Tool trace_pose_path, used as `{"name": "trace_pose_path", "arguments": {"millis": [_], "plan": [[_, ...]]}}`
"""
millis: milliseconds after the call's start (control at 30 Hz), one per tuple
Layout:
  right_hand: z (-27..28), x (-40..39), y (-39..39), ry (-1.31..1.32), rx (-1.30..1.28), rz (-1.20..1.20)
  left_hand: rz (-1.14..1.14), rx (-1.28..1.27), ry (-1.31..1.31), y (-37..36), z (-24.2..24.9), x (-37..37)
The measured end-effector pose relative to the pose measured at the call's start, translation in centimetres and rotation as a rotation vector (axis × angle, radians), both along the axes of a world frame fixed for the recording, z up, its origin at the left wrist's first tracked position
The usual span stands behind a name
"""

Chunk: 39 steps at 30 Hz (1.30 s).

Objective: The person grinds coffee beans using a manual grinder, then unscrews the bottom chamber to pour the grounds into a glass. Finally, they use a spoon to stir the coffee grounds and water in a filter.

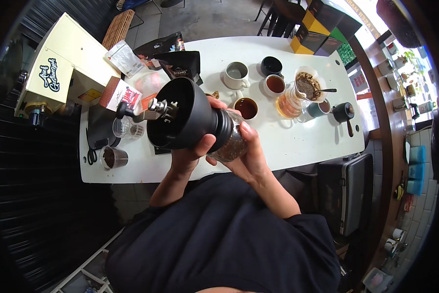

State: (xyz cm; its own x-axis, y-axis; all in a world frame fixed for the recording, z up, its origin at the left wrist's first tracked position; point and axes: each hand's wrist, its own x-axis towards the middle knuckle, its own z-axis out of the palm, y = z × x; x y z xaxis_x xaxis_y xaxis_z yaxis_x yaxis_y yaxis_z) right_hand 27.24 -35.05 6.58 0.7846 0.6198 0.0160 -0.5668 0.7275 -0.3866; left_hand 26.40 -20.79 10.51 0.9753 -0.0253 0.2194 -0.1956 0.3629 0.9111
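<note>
Tilted on its side above the table, a hand coffee grinder (182, 119) has its wide black hopper facing left and its metal crank (156, 108) sticking out. My left hand (192, 154) is closed round the black neck from below. Around the glass jar (229, 144) at the other end, my right hand (252, 154) is closed too. Dark brown contents show through the glass. Just beyond the grinder stands a cup of dark reddish liquid (246, 107).
A glass server (290, 105) carries a paper filter with coffee grounds (307, 85) and a spoon. Several cups stand nearby, including a grey mug (236, 73). A cream machine (68, 63), black bags (180, 66), scissors (90, 155) and a plastic cup of grounds (114, 157) are at left.
</note>
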Motion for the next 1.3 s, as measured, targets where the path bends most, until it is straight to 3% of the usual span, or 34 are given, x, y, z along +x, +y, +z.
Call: {"name": "trace_pose_path", "arguments": {"millis": [167, 300, 367, 633, 700, 733, 767, 867, 900, 967, 1000, 1033, 1133, 1300], "plan": [[0.0, -0.6, 0.3, -0.075, -0.162, -0.165, 0.075, 0.001, -0.107, -0.1, -1.6, 0.6], [-0.1, -0.7, 0.3, -0.092, -0.137, -0.150, 0.125, -0.056, -0.142, -0.5, -1.6, -0.1], [-0.4, -0.8, 1.1, -0.135, -0.244, -0.345, 0.154, -0.101, -0.144, -0.9, -1.4, -0.2], [-0.2, 0.1, 0.2, -0.167, -0.218, -0.312, 0.260, -0.147, -0.164, -2.5, -2.0, -0.2], [0.0, 0.3, -0.5, -0.129, -0.184, -0.206, 0.410, -0.249, -0.466, -3.0, -1.9, 1.2], [-1.3, 0.5, -0.6, -0.125, -0.190, -0.206, 0.557, -0.189, -0.375, -2.5, -1.3, 0.5], [-1.3, 0.6, -0.8, -0.124, -0.190, -0.206, 0.557, -0.188, -0.375, -1.7, -0.9, 0.5], [-1.3, 0.9, -1.0, -0.048, -0.013, 0.012, 0.169, -0.236, -0.210, 1.0, -0.9, 1.2], [-1.1, 0.9, -1.0, 0.021, 0.020, 0.107, 0.170, -0.234, -0.210, 1.1, -1.5, 2.1], [-1.0, 0.7, -1.0, 0.167, 0.084, 0.293, -0.209, -0.199, -0.520, 0.9, -2.5, 3.5], [-0.9, 0.6, -0.9, 0.136, 0.062, 0.294, -0.285, -0.213, -0.395, 1.0, -2.9, 2.9], [-0.8, 0.5, -1.0, 0.133, 0.064, 0.290, -0.289, -0.212, -0.397, 1.1, -2.9, 2.4], [-0.7, 0.4, -1.0, 0.201, 0.118, 0.249, -0.143, 0.225, -0.357, 1.8, -3.0, 1.9], [-1.7, 0.0, -0.8, 0.203, 0.147, 0.202, -0.022, 0.225, -0.221, 1.1, -3.5, 0.0]]}}
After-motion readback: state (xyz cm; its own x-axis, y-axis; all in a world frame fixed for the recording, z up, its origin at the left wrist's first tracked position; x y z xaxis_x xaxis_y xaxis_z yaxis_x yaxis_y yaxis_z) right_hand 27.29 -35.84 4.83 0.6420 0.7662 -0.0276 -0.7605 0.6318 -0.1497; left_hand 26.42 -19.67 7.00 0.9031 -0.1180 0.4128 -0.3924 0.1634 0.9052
